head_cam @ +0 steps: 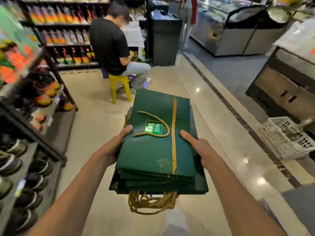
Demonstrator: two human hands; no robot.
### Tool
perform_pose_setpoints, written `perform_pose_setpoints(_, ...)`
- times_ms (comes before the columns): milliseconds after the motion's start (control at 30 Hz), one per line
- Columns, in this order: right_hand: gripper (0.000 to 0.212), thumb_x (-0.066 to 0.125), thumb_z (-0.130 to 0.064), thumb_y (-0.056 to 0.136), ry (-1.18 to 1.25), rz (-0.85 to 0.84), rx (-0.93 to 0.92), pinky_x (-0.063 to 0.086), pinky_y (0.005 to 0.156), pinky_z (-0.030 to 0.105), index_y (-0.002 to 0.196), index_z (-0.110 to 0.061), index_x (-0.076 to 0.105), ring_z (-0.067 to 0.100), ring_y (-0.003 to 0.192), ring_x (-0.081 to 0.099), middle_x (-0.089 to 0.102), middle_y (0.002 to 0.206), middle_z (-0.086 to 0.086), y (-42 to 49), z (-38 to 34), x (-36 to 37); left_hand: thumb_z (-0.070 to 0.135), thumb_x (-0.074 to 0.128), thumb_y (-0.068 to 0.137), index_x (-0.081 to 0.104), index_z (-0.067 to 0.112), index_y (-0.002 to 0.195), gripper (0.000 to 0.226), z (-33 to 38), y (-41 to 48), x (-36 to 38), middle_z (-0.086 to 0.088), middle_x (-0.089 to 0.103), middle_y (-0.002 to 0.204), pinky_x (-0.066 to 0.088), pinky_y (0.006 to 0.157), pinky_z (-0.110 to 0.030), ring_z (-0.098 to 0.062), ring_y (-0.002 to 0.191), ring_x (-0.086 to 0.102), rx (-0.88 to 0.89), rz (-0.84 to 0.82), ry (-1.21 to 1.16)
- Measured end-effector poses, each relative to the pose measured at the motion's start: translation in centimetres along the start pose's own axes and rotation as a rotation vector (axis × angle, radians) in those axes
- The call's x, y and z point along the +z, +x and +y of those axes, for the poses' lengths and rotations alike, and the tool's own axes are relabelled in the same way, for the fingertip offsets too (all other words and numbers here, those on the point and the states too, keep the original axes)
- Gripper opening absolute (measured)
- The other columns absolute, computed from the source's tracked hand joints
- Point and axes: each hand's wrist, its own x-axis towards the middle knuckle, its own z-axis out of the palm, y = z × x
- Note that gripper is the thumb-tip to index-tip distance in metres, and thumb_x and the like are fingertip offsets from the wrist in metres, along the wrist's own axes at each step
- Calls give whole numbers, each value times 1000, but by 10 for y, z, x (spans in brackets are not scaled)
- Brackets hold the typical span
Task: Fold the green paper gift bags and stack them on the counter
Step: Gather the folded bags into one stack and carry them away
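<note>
- Both hands carry the load. The left hand [117, 142] and the right hand [201, 147] grip the stack of green paper bags [153, 157] at its two long sides. The thumbs lie on top and the other fingers go under it, where I cannot see them.
- The stack is in the centre of the frame, held in the air above the floor [95, 116], not on any counter.
- I judge each bag light and rather stiff, but many together have some weight. The smooth faces can slide on each other, so a grip on both sides with support from below seems the right hold.
- One gold rope handle [151, 123] lies loose on the top bag, and more hang at the lower edge. They may catch on things.
- A small green label [153, 128] has writing on it, too blurred to read. I also see a gold stripe [174, 133] and a thin line drawing [166, 166], but no brand name I can read.
</note>
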Motion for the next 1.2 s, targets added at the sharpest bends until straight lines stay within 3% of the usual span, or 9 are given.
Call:
perform_pose_setpoints(100, 64, 88, -52, 68, -47, -126, -15, 61, 74, 36, 111, -9, 71, 24, 90, 77, 79, 97, 5, 78, -45, 22, 76, 82, 49, 80, 24, 108, 79, 25, 43, -20, -12, 73, 121, 47, 108, -47, -29, 111, 69, 21, 128, -96)
perform_pose_setpoints(367, 66, 88, -55, 66, -248, -459, -7, 61, 87, 42, 112, -10, 71, 25, 93, 76, 79, 98, 5, 225, -151, 120, 54, 65, 80, 71, 13, 117, 56, 93, 102, -69, -13, 77, 109, 57, 88, -39, -24, 87, 76, 73, 441, -421)
perform_pose_setpoints(500, 57, 85, -50, 75, -326, -584, 0, 61, 78, 38, 111, -9, 70, 25, 89, 77, 79, 97, 8, 282, -191, 189, 50, 61, 89, 72, 14, 111, 43, 117, 127, -114, -12, 78, 103, 60, 79, -37, -23, 80, 77, 101, 552, -555)
perform_pose_setpoints(700, 51, 85, -45, 77, -417, -699, -8, 60, 61, 29, 106, -6, 69, 22, 80, 78, 79, 92, 8, 368, -238, 316, 50, 69, 79, 73, 8, 112, 54, 159, 174, -207, -18, 75, 110, 54, 93, -46, -29, 83, 77, 158, 672, -679)
perform_pose_setpoints(867, 57, 86, -50, 72, -497, -804, -25, 61, 75, 35, 108, -9, 71, 23, 85, 77, 79, 94, 7, 431, -277, 422, 51, 69, 74, 72, 9, 112, 57, 200, 212, -289, -18, 76, 107, 59, 87, -43, -28, 82, 77, 179, 715, -750)
perform_pose_setpoints(967, 91, 94, -66, 46, -556, -860, -19, 60, 90, 45, 116, -13, 70, 25, 92, 77, 79, 100, 7, 467, -297, 480, 51, 67, 80, 72, 10, 111, 52, 225, 230, -329, -16, 77, 102, 56, 88, -43, -27, 78, 77, 188, 796, -763)
perform_pose_setpoints(1033, 101, 93, -71, 37, -591, -883, -10, 59, 92, 46, 117, -14, 67, 25, 94, 76, 79, 101, 6, 495, -307, 516, 50, 64, 87, 72, 10, 108, 46, 238, 244, -352, -16, 77, 102, 57, 86, -42, -27, 78, 77, 186, 830, -789)
perform_pose_setpoints(1133, 100, 93, -72, 40, -642, -922, -9, 59, 93, 46, 117, -13, 67, 26, 96, 75, 78, 103, 7, 536, -322, 567, 50, 57, 95, 72, 11, 105, 43, 253, 272, -385, -14, 78, 99, 61, 74, -37, -25, 76, 77, 165, 890, -830)
perform_pose_setpoints(1200, 84, 92, -63, 53, -656, -1007, 15, 59, 94, 45, 116, -12, 70, 26, 95, 76, 79, 101, 7, 566, -331, 600, 50, 54, 97, 71, 11, 108, 44, 263, 296, -405, -14, 78, 99, 62, 67, -35, -25, 77, 77, 159, 929, -861)
